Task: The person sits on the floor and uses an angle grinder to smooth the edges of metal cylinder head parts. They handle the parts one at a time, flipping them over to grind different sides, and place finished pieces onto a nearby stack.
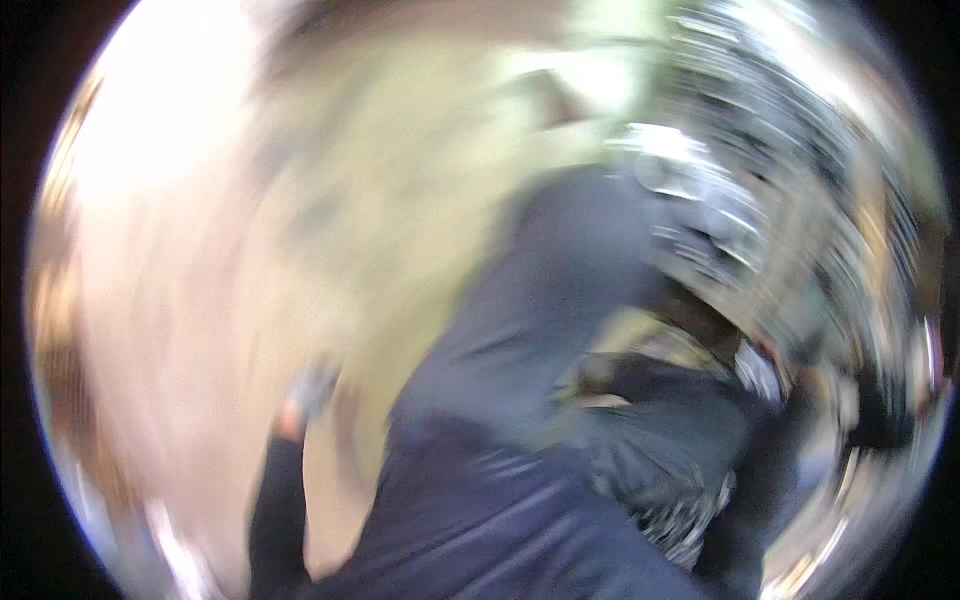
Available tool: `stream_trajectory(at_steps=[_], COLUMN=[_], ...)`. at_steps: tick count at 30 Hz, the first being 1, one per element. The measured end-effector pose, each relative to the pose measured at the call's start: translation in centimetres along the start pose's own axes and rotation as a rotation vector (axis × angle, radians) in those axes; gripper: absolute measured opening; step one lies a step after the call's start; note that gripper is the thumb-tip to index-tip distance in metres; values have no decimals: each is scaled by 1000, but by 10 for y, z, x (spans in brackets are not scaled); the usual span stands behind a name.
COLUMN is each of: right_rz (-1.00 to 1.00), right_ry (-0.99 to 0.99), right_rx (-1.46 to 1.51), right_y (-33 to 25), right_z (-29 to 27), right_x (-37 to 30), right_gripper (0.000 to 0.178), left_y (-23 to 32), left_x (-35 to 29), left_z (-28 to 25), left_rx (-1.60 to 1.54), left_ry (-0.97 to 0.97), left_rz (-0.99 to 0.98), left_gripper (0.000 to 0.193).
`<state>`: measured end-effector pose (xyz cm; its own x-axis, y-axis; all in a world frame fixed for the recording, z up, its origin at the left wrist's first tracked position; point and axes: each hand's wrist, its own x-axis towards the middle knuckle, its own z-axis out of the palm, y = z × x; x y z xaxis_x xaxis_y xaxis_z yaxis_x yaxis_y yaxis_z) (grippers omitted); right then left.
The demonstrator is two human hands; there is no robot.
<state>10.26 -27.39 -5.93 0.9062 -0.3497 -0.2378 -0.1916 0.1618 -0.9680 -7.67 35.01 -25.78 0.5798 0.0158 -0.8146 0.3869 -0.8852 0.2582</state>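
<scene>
Motion smears the whole head view. At the lower left, my left hand (315,388) shows as a small grey shape, apparently gloved, beyond a dark sleeve (278,510). It hangs out beside my leg, over the pale floor, and its fingers are too blurred to read. My right arm (755,500), also dark-sleeved, rises at the lower right. Its hand blurs into the clutter past the sleeve, so its fingers and anything in them cannot be made out. Between the arms are my dark blue trousers (530,310), one knee bent forward.
Pale, yellowish floor (400,190) spreads ahead and to the left. At the upper right stands a mass of blurred grey and shiny metallic-looking things (700,200). Dark grey cloth (660,435) lies between my leg and right arm; whether it is clothing cannot be told.
</scene>
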Motion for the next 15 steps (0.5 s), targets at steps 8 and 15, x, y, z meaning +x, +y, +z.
stream_trajectory(at_steps=[8, 15], right_rz=[-288, -296], right_ry=[574, 615], right_rx=[226, 257], right_y=[-45, -11], right_z=[45, 57], right_x=[68, 37], right_gripper=[61, 90], left_y=[213, 184], left_x=[136, 142], left_z=[-71, -130], left_rx=[127, 132], left_ry=[79, 113], left_rz=[329, 291], left_gripper=[37, 36])
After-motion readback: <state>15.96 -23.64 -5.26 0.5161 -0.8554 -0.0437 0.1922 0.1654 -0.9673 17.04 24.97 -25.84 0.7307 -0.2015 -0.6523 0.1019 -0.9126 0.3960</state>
